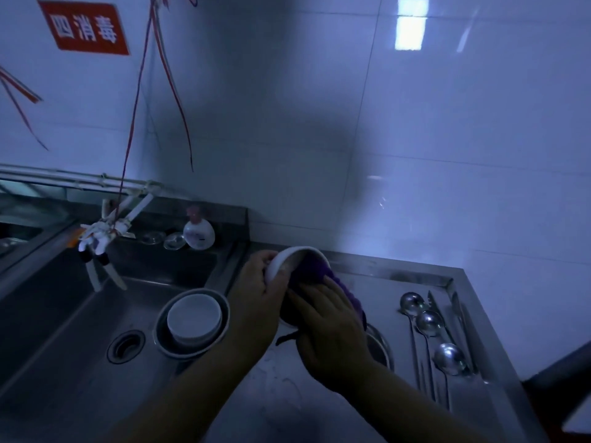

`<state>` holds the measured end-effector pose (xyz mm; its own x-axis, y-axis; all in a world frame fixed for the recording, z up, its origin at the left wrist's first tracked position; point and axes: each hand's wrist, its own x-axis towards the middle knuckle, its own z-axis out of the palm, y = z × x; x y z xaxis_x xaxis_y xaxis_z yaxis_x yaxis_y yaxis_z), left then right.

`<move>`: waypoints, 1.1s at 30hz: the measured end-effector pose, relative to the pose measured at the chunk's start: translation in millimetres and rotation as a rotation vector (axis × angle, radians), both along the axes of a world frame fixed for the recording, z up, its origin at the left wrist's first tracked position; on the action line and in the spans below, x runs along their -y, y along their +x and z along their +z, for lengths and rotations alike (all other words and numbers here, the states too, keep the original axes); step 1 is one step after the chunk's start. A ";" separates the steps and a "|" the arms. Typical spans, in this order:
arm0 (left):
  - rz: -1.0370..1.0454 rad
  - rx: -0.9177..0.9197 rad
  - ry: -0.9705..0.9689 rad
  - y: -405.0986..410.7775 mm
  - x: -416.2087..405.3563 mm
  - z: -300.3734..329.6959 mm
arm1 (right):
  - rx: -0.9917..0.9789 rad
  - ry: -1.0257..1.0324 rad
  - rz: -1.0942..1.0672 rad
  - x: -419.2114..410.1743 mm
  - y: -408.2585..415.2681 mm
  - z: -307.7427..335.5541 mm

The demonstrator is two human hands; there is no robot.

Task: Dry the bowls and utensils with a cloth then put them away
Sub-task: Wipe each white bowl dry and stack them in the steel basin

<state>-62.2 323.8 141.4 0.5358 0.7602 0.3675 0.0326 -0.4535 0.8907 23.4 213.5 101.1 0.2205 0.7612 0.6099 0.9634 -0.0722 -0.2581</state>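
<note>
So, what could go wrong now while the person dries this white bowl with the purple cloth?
1. The left hand holds the tilted white bowl only by its rim, above the steel counter; it may slip under the rubbing right hand.
2. The purple cloth hangs down and could brush the ladles beside it.

Brushed steel sink [80, 330] and counter [377, 282], polished metal ladles [430, 322], glossy wall tiles [447, 155], a fuzzy purple cloth [319, 273], and smooth white bowls [195, 316], perhaps ceramic in this dim light.
</note>
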 end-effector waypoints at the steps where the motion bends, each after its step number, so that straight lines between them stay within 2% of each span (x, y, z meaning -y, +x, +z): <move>1: -0.010 0.002 -0.050 -0.8 0.4 -0.4 | -0.047 0.014 0.000 -2.5 -9.2 1.4; 4: -0.055 0.042 -0.238 -2.9 -1.9 -1.4 | -0.166 0.107 0.035 -14.0 -31.6 3.8; 6: -0.104 0.041 -0.252 -5.4 -9.1 0.3 | -0.107 0.137 0.047 -17.5 -33.2 3.1; 9: -0.257 -0.013 -0.198 -12.2 -20.7 6.3 | 0.262 -0.051 0.138 -7.8 -9.5 3.6; 11: -0.334 -0.115 -0.137 -16.1 -29.2 11.3 | 0.544 -0.187 0.206 0.7 17.3 11.0; 13: -0.410 -0.229 -0.092 -18.9 -38.0 19.6 | 0.714 -0.158 0.270 2.1 35.6 20.7; 15: -0.537 -0.294 -0.090 -20.3 -45.3 30.9 | 0.777 -0.068 0.319 -1.3 43.6 26.5; 18: -0.610 -0.344 -0.041 -21.8 -49.3 41.0 | 0.763 -0.066 0.312 -7.7 40.3 29.2; 20: -0.500 -0.332 0.019 -21.7 -46.7 39.9 | 0.749 -0.153 0.236 -9.3 32.4 29.1; 22: -0.349 -0.283 0.027 -20.7 -40.7 37.7 | 0.654 -0.182 0.138 -10.0 20.8 23.7; 25: -0.232 -0.165 -0.040 -15.6 -26.0 33.8 | 0.416 -0.070 0.008 -12.0 -4.1 7.2; 29: -0.164 -0.024 -0.106 -2.8 -8.1 27.9 | 0.160 0.199 -0.050 -17.2 -26.4 -3.2; 31: -0.174 -0.002 -0.124 2.4 -3.2 30.2 | 0.175 0.241 -0.016 -11.9 -18.0 -1.2; 33: -0.220 -0.032 -0.135 8.0 -1.6 36.7 | 0.329 0.235 0.099 2.5 7.3 2.9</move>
<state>-54.2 325.5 178.1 0.7030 0.6653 0.2512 -0.0248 -0.3301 0.9436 30.7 211.0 104.0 -0.0823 0.6007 0.7953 0.9966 0.0489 0.0661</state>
